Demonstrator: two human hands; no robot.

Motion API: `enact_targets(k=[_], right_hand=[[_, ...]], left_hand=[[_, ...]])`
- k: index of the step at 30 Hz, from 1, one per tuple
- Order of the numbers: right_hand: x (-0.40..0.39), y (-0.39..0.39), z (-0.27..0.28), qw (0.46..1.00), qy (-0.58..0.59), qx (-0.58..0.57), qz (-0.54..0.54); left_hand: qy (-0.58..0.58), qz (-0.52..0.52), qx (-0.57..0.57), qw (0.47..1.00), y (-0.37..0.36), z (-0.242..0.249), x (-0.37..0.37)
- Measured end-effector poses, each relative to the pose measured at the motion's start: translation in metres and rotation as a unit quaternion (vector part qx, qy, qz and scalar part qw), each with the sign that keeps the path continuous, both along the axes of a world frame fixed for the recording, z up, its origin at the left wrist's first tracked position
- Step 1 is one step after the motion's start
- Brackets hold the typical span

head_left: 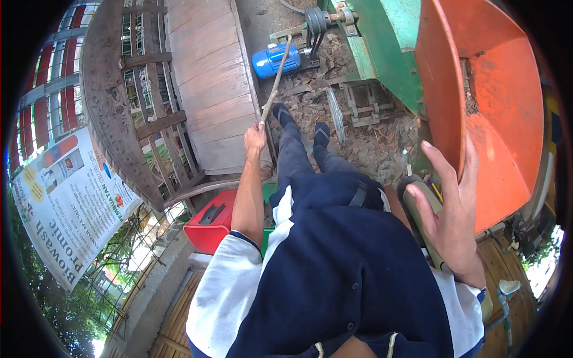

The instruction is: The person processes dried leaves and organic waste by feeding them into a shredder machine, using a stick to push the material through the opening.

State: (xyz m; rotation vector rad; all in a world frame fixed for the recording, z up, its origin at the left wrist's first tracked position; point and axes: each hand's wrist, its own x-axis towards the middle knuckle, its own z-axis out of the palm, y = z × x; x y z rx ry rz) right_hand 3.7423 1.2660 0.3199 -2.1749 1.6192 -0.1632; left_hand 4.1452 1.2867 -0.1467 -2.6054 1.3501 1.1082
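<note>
My left hand (255, 138) is closed around the lower end of a long, thin wooden stick (276, 82). The stick points away from me, and its far tip overlaps a blue electric motor (276, 61) in this view. On the right, my right hand (452, 209) is raised with thumb and fingers spread, its fingertips right at the near rim of an orange metal hopper (498, 113). Some dry brown bits lie inside the hopper, which joins a green machine body (391, 56). Black belts and a pulley (317, 22) sit beside the motor.
A slatted wooden bench (209, 89) stands at my left, with a red bin (212, 221) near its end. Dry leaves cover the ground around my feet. A metal wheel (335, 116) stands near my right foot. A printed banner (74, 206) hangs on the fence.
</note>
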Motion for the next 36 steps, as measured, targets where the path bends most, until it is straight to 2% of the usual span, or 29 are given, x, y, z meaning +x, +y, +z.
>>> enact_targets(k=[2, 5, 7, 9, 11, 13, 15, 19, 23, 25, 26, 28, 29, 32, 33, 35, 36], right_hand=[[0.005, 0.001, 0.003, 0.999, 0.023, 0.021, -0.021], [0.017, -0.002, 0.005, 0.995, 0.074, 0.041, -0.047], [0.021, -0.003, 0.002, 0.988, 0.151, -0.002, -0.046], [0.029, -0.003, -0.001, 0.983, 0.166, 0.009, -0.072], [0.033, -0.005, -0.005, 0.976, 0.186, -0.005, -0.111], [0.027, -0.002, -0.008, 0.974, 0.196, 0.000, -0.112], [0.023, 0.004, -0.008, 0.973, 0.202, 0.001, -0.111], [0.022, 0.010, -0.011, 0.967, 0.216, -0.024, -0.134], [0.003, 0.031, -0.021, 0.958, 0.243, -0.069, -0.140], [0.000, 0.039, -0.023, 0.954, 0.229, -0.078, -0.179], [0.001, 0.041, -0.022, 0.953, 0.229, -0.075, -0.184], [0.005, 0.042, -0.020, 0.932, 0.231, -0.015, -0.278], [0.007, 0.039, -0.019, 0.932, 0.231, -0.014, -0.279], [0.012, 0.031, -0.016, 0.937, 0.262, -0.033, -0.228], [0.011, 0.033, -0.016, 0.941, 0.248, -0.027, -0.227], [0.011, 0.036, -0.015, 0.945, 0.234, -0.016, -0.227], [0.010, 0.036, -0.015, 0.951, 0.182, -0.004, -0.250]], left_hand=[[0.031, 0.038, 0.012, 0.999, -0.015, 0.011, -0.009], [0.105, 0.077, -0.035, 0.991, -0.043, -0.020, -0.004], [0.318, 0.237, -0.047, 0.917, -0.078, -0.028, -0.006], [0.463, 0.301, -0.043, 0.833, -0.127, -0.002, -0.011], [0.552, 0.304, -0.067, 0.774, -0.172, -0.007, -0.017], [0.591, 0.340, -0.086, 0.726, -0.217, 0.005, -0.037], [0.618, 0.369, -0.088, 0.689, -0.252, 0.003, -0.064], [0.628, 0.374, -0.066, 0.679, -0.292, -0.001, -0.121], [0.645, 0.319, -0.004, 0.694, -0.295, 0.000, -0.148], [0.641, 0.312, 0.001, 0.701, -0.291, 0.003, -0.149], [0.640, 0.309, 0.006, 0.704, -0.290, 0.003, -0.148], [0.628, 0.304, 0.015, 0.716, -0.286, -0.002, -0.144], [0.628, 0.303, 0.017, 0.717, -0.288, -0.005, -0.145], [0.627, 0.396, 0.135, 0.657, -0.309, -0.008, -0.154], [0.626, 0.399, 0.137, 0.656, -0.316, -0.018, -0.158], [0.642, 0.449, 0.215, 0.583, -0.334, -0.044, -0.166], [0.641, 0.458, 0.211, 0.579, -0.339, -0.050, -0.171]])
